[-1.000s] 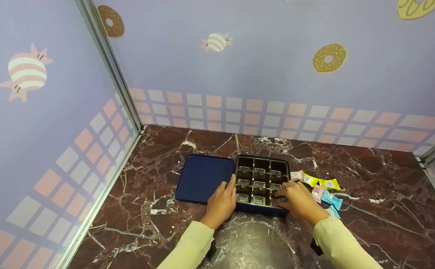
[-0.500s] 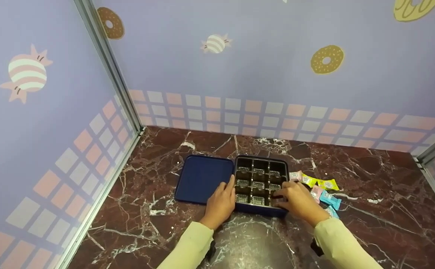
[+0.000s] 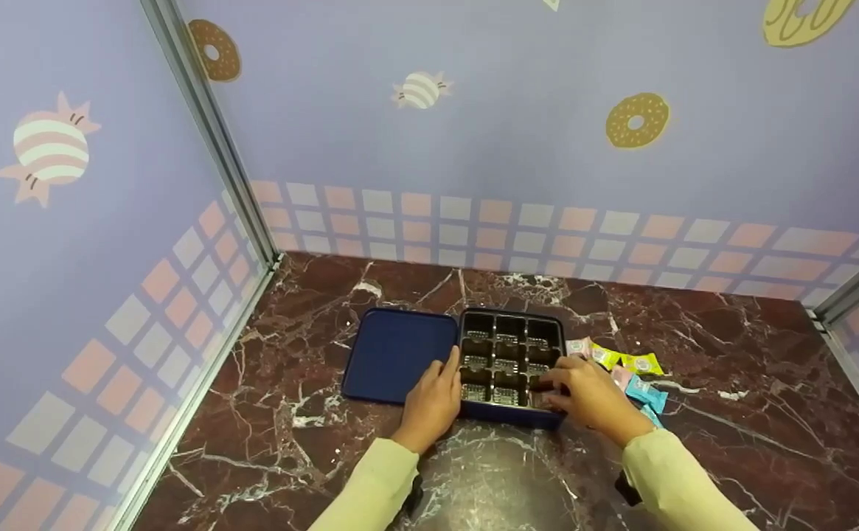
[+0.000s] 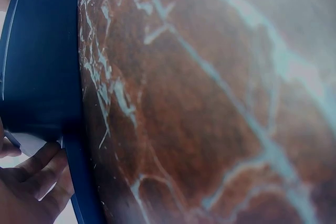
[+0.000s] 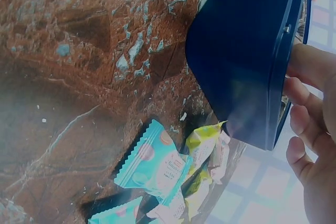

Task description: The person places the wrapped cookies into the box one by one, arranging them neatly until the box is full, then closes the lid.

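Note:
A dark blue box (image 3: 510, 416) holds a black tray (image 3: 493, 358) with several square compartments. My left hand (image 3: 430, 407) rests at the box's left side, its fingers touching the edge where the blue lid (image 3: 398, 355) lies alongside. My right hand (image 3: 590, 394) reaches over the right rim, thumb and fingers bent down into the front right compartment. Something pale pinkish shows under those fingertips, too small to identify. In the right wrist view the fingertips (image 5: 295, 114) partly vanish behind the rim, so whether they pinch anything is hidden.
Right of the box lie several wrapped candies: a blue one (image 3: 647, 395), a yellow one (image 3: 643, 363) and a pink one (image 3: 579, 346) among them. The marbled tabletop (image 3: 753, 442) ends at patterned walls (image 3: 473, 133) behind and at the sides.
Both hands stay at the box in nearly the same pose. The whole head view has shifted slightly to the left and down.

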A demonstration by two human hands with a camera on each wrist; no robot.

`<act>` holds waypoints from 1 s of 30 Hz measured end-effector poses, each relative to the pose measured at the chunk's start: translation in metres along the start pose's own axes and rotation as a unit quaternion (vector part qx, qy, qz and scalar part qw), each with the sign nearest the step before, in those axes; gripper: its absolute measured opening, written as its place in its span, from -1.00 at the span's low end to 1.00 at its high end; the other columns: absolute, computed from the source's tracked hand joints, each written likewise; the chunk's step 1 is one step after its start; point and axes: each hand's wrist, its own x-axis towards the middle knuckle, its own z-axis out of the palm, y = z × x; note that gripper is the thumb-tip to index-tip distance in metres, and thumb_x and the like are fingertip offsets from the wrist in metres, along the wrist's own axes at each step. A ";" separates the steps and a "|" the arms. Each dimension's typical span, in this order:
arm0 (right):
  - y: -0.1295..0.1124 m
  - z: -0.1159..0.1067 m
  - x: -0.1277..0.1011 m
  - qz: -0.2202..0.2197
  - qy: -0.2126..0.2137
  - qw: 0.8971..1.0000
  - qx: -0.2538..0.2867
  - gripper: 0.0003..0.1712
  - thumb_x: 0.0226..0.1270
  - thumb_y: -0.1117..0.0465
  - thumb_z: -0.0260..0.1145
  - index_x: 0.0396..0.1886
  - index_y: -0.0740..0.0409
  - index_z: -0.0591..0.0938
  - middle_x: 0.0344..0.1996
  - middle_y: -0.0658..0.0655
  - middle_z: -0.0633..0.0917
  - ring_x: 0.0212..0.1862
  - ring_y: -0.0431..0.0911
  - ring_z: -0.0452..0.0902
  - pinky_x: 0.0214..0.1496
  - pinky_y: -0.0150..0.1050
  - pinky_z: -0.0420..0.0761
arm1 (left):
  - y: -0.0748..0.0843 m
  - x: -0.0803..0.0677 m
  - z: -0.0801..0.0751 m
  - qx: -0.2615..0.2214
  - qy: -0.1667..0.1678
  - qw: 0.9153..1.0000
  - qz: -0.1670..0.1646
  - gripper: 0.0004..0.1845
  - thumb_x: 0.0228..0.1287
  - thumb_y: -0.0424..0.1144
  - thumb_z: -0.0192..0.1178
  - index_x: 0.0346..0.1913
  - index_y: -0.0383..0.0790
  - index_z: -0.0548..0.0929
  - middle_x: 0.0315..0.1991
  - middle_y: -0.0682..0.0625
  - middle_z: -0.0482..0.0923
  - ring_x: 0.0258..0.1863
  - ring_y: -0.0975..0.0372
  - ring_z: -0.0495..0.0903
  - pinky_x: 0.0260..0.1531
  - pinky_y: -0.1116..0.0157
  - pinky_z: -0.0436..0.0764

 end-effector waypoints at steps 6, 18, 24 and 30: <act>0.001 -0.002 -0.001 0.002 0.019 1.000 0.000 -0.75 0.05 0.14 0.52 -0.25 0.09 0.75 -0.33 0.03 0.62 -0.23 -0.08 0.54 -0.19 -0.10 0.58 | 0.000 0.000 -0.001 0.000 -0.005 1.000 -0.002 -0.53 0.43 -0.24 0.06 0.36 -0.20 0.43 -0.34 -0.06 0.46 -0.56 0.23 0.30 -0.56 0.25 0.49; 0.003 -0.007 -0.003 0.033 0.025 0.999 0.013 -0.70 0.15 0.15 0.46 -0.13 0.15 0.72 -0.30 0.07 0.67 -0.26 -0.06 0.62 -0.17 -0.06 0.62 | -0.001 0.000 -0.001 0.008 -0.005 1.000 -0.001 -0.53 0.44 -0.22 0.05 0.37 -0.20 0.43 -0.34 -0.07 0.47 -0.55 0.21 0.32 -0.55 0.25 0.49; 0.005 -0.007 -0.003 0.025 0.036 0.999 0.003 -0.71 0.15 0.16 0.47 -0.14 0.16 0.71 -0.38 0.03 0.64 -0.30 -0.07 0.60 -0.20 -0.06 0.62 | -0.001 0.000 -0.002 0.007 -0.008 1.000 -0.006 -0.53 0.45 -0.21 0.03 0.37 -0.17 0.42 -0.33 -0.07 0.48 -0.53 0.19 0.38 -0.53 0.22 0.53; 0.009 -0.010 -0.008 0.048 0.036 0.998 -0.003 -0.70 0.19 0.11 0.43 -0.09 0.11 0.71 -0.30 0.02 0.67 -0.22 -0.05 0.62 -0.18 0.00 0.62 | 0.001 0.000 -0.001 -0.001 -0.019 1.000 -0.010 -0.53 0.46 -0.21 0.03 0.38 -0.17 0.41 -0.31 -0.08 0.49 -0.52 0.18 0.40 -0.52 0.21 0.53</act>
